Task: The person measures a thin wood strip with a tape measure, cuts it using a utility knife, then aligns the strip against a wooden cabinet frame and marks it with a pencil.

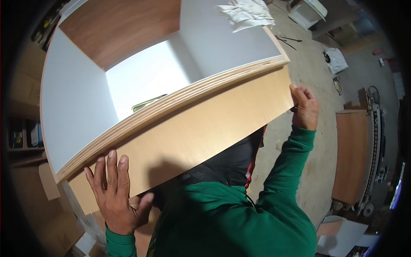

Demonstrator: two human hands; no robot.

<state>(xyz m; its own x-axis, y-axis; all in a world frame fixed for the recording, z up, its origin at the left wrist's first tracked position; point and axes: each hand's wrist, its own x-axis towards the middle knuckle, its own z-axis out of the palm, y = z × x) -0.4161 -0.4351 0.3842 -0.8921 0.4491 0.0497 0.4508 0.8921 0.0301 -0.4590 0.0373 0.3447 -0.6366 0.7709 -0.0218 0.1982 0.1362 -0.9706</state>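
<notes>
A long, light wooden panel (pixel 201 128) lies along the near edge of a wooden cabinet box (pixel 171 118) with pale inner walls. My left hand (pixel 115 192) rests on the panel's left part, fingers stretched out and thumb apart. At the panel's right end, my right hand (pixel 306 105) grips its corner between thumb and fingers. The undersides of the right fingers are hidden by the panel. Inside the box, near its front edge, lies a flat, yellowish-green object (pixel 147 103) that I cannot make out.
A crumpled white cloth (pixel 248 15) hangs over the box's far right edge. On the floor to the right are a white bag (pixel 336 60) and thin dark rods (pixel 289 40). A brown wooden board (pixel 352 156) stands farther right. Cardboard boxes (pixel 25 85) and shelves line the left.
</notes>
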